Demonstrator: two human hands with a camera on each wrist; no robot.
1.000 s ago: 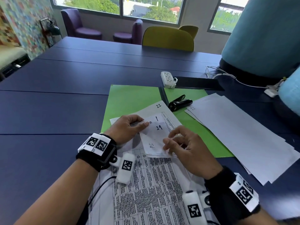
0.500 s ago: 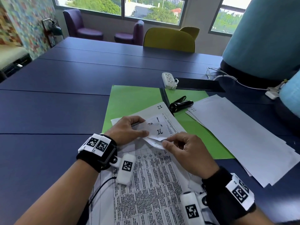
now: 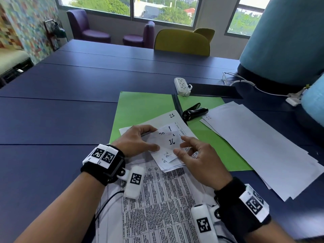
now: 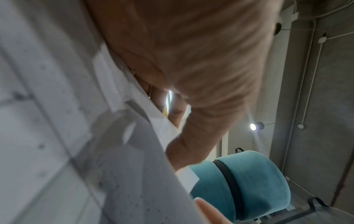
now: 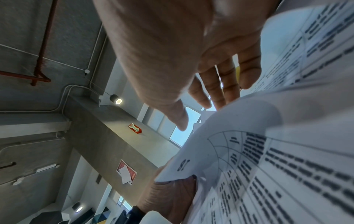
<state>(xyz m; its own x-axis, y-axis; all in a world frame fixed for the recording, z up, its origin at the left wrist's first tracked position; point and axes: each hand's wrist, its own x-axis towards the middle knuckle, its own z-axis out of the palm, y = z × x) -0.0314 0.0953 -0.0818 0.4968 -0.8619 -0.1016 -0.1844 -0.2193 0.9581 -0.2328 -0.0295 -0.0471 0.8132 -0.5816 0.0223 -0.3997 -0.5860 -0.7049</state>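
Since half a second back: let go of the lower corner with the right hand (image 3: pixel 199 160), raised it and shifted it to 3 o'clock of the numbered sheets (image 3: pixel 172 142). "16" on top then and now, "19" a second back. Left hand (image 3: pixel 135 140) kept in the same spot.

Right hand opened wide, fingers (image 5: pixel 212 84) straight and spread, thumb apart. Index tip close to the right edge of the "16" sheet, thumb tip over the lower sheets. Contact not clear, nothing gripped. Left hand curled onto the fanned sheets from 9 o'clock, thumb pressed on top, fingers over the far edge, gripping them.

Sheets fanned on a printed page (image 3: pixel 157 199), partly over a green folder (image 3: pixel 140 109) on the dark blue tabletop (image 3: pixel 52 111). Black stapler (image 3: pixel 194 112) at 1 o'clock on the folder, white power strip (image 3: pixel 181 85) beyond it, loose white paper stack (image 3: pixel 254 142) at 3 o'clock. Yellow chair (image 3: pixel 182 42) at 12 o'clock past the far edge, purple armchairs (image 3: pixel 84 27) at 11 under the windows (image 3: pixel 129 6).
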